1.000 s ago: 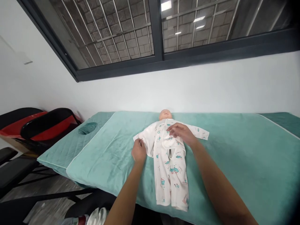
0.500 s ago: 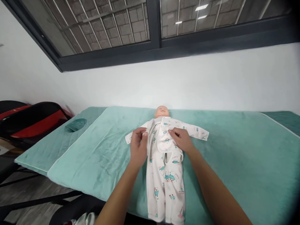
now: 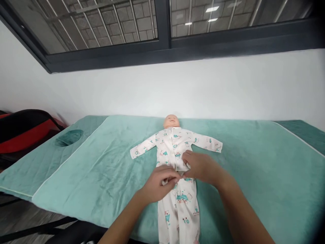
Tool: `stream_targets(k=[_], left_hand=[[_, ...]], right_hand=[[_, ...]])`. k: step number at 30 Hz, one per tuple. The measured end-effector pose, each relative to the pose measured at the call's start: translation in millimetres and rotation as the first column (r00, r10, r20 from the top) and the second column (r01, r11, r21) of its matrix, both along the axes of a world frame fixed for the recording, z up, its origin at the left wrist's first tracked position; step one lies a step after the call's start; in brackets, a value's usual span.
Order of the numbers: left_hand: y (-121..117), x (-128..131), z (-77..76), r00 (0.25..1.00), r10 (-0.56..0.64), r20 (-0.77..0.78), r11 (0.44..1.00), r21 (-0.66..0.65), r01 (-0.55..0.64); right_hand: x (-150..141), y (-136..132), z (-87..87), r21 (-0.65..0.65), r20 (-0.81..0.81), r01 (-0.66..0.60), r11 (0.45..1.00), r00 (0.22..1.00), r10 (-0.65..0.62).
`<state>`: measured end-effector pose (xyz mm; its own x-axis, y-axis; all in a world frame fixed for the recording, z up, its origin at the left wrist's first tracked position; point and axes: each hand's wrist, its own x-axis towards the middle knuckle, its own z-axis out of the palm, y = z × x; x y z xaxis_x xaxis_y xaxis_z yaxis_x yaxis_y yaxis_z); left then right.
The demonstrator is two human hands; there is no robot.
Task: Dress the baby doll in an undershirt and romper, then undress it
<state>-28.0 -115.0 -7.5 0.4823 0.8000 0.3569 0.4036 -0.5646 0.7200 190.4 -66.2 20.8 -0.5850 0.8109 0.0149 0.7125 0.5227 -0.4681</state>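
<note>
A baby doll [image 3: 171, 121] lies on its back, head toward the wall, arms spread. It wears a white baby shirt [image 3: 169, 145] with teal prints, its front panels lapped together over the chest, and matching baby pants [image 3: 177, 213]. At the waist, my left hand [image 3: 162, 183] is closed with its fingertips pinched at the shirt's lower edge; a bit of white cloth shows inside the curl. Close beside it, my right hand [image 3: 201, 166] grips the shirt's hem on the right side, white fabric visible between thumb and fingers. The exact pinch points are partly hidden.
The doll rests on a teal padded bed [image 3: 114, 162] with a face hole [image 3: 69, 138] at its left end. A white wall [image 3: 165, 91] and a dark-framed window [image 3: 162, 51] stand behind. Black-and-red chairs [image 3: 27, 135] are at the left.
Both hands have moved down from the chest to the waist and closer together. The shirt's left panel, lifted before, now lies across the front. The view has shifted slightly.
</note>
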Motion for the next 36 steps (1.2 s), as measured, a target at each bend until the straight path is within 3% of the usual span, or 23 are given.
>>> stream_targets(k=[3, 5, 10, 13, 15, 17, 19, 21, 23, 25, 27, 30, 33, 36], left_hand=[[0.3, -6.8, 3.0, 0.944, 0.322, 0.074, 0.938, -0.157, -0.308], [-0.9, -7.8, 0.0, 0.894, 0.446, 0.027, 0.882, -0.181, -0.435], [-17.6, -3.0, -14.8, 0.935, 0.348, -0.07, 0.915, -0.194, -0.355], [-20.6, -6.2, -16.0, 0.91, 0.413, -0.025, 0.875, -0.266, -0.405], [-9.3, -10.7, -9.8, 0.869, 0.495, 0.023, 0.837, -0.282, -0.469], [15.3, -14.0, 0.4, 0.82, 0.567, 0.072, 0.807, -0.247, -0.537], [51.2, -13.5, 10.8, 0.779, 0.619, 0.105, 0.782, -0.181, -0.597], [91.8, -8.7, 17.5, 0.759, 0.643, 0.097, 0.765, -0.119, -0.633], [128.6, -0.6, 18.3, 0.763, 0.647, 0.009, 0.762, -0.055, -0.646], [154.6, 7.7, 13.4, 0.763, 0.637, -0.112, 0.768, 0.017, -0.64], [167.6, 13.5, 5.5, 0.76, 0.623, -0.187, 0.78, 0.065, -0.623], [169.4, 14.9, -3.4, 0.779, 0.608, -0.154, 0.793, 0.09, -0.602], [165.6, 12.6, -3.9, 0.814, 0.58, 0.034, 0.813, 0.039, -0.581], [165.1, 12.0, 0.2, 0.805, 0.529, 0.268, 0.849, -0.152, -0.507]], right_hand=[[0.3, -4.6, -1.0, 0.016, 0.012, -0.018, 1.0, 1.0, 0.018], [7.7, -4.8, 0.5, -0.015, -0.001, -0.049, 0.999, 0.999, 0.049], [36.1, 4.1, -1.9, -0.204, -0.093, -0.13, 0.97, 0.989, 0.113], [42.0, 14.7, -7.4, -0.416, -0.249, -0.26, 0.872, 0.954, 0.166], [38.8, 22.6, -10.5, -0.481, -0.358, -0.325, 0.814, 0.921, 0.156], [30.3, 29.7, -14.4, -0.415, -0.462, -0.268, 0.869, 0.885, 0.053], [17.3, 35.5, -20.5, -0.283, -0.569, -0.047, 0.958, 0.812, -0.128], [2.1, 40.0, -29.2, -0.16, -0.639, 0.178, 0.971, 0.731, -0.239], [-11.3, 43.5, -39.1, -0.053, -0.641, 0.253, 0.966, 0.733, -0.227], [-20.1, 46.1, -48.2, 0.025, -0.602, 0.244, 0.969, 0.778, -0.181], [-23.9, 47.6, -55.3, 0.061, -0.578, 0.252, 0.966, 0.798, -0.172], [-24.7, 48.4, -59.5, 0.155, -0.597, 0.322, 0.934, 0.784, -0.171], [-28.1, 52.0, -52.7, 0.252, -0.574, 0.342, 0.905, 0.806, -0.144], [-40.8, 65.0, -34.7, 0.205, -0.415, 0.341, 0.917, 0.879, -0.234]])
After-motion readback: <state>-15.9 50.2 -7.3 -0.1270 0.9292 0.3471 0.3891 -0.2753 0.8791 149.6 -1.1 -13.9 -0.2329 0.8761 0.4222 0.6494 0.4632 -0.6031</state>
